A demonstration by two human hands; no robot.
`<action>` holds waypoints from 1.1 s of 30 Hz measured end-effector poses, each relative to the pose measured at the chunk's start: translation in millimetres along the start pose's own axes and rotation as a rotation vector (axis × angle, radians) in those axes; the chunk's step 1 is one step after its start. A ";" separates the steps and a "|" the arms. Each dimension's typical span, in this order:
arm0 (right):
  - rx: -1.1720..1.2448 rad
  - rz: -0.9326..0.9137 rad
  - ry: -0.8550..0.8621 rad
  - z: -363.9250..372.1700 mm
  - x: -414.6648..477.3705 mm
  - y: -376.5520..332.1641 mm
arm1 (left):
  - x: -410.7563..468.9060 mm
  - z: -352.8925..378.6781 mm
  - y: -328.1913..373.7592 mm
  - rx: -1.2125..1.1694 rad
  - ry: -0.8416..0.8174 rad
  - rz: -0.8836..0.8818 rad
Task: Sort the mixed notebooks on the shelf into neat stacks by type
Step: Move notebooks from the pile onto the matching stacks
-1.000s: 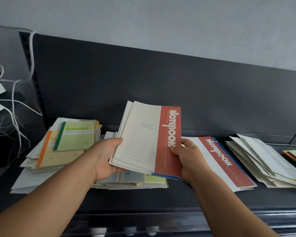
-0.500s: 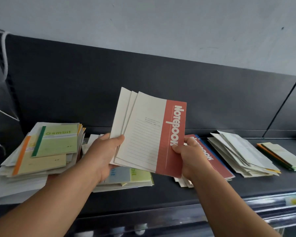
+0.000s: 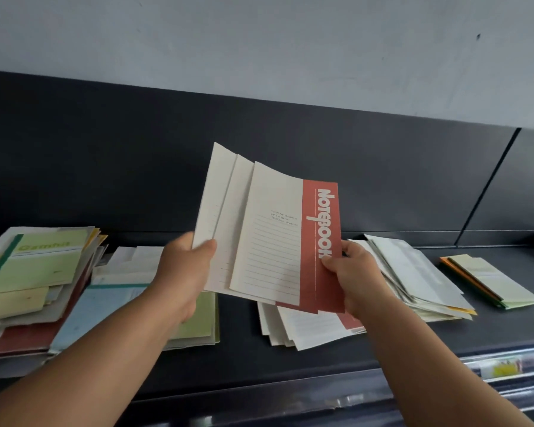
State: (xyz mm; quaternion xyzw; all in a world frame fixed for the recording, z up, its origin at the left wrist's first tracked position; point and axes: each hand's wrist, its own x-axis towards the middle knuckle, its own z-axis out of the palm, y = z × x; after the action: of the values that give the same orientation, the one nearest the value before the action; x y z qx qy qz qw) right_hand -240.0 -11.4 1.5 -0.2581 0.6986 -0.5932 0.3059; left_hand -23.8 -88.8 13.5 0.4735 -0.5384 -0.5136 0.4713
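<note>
A fan of three red-spined notebooks (image 3: 275, 241) stood tilted upward above the shelf (image 3: 238, 346), held between the two hands. Their cream, lined covers spread out to the left, and the front one showed "Notebook" in white down its red strip. The left hand (image 3: 182, 272) gripped the fan's lower left edge, thumb on the front of the rearmost cover and fingers hidden behind. The right hand (image 3: 356, 282) pinched the red strip low on the right side, thumb on the front just under the lettering.

Directly below the fan and the right hand, a loose stack of cream notebooks (image 3: 302, 329) with a red strip showing lay flat on the shelf, its edges splayed. To its right lay a slanting stack of pale notebooks (image 3: 413, 272), and farther right, apart from it, a small stack of pale green and orange ones (image 3: 490, 285). Under the left forearm lay a pile with blue and green covers (image 3: 105, 309). At the far left sat a taller mixed pile (image 3: 34, 291), topped by a green notebook (image 3: 43, 263) with blurred lettering. A dark back panel (image 3: 105, 149) rose behind the shelf.
</note>
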 end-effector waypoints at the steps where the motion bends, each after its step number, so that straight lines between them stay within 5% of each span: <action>1: -0.010 0.008 0.000 -5.3 7.0 2.0 | -1.5 6.7 -0.4 -0.001 0.010 -0.001; 12: -0.337 -0.035 -0.117 -58.9 58.9 16.1 | -17.9 85.6 -31.1 -0.071 0.034 -0.287; 18: -0.881 -0.153 -0.299 -55.7 74.1 44.0 | -21.9 111.8 -47.3 0.628 -0.083 -0.340; 25: -1.099 -0.196 -0.335 -42.8 78.2 48.4 | -17.4 109.0 -52.8 1.162 -0.130 -0.225; 33: -1.162 -0.480 -0.442 -0.3 55.4 33.7 | -9.9 73.8 -46.8 1.310 0.008 0.133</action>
State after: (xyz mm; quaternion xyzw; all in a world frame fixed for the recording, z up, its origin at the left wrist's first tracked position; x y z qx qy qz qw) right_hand -277.8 -45.8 -38.4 -0.6446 0.7488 -0.1050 0.1125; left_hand -94.9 -72.1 -35.5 0.6302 -0.7659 -0.0477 0.1182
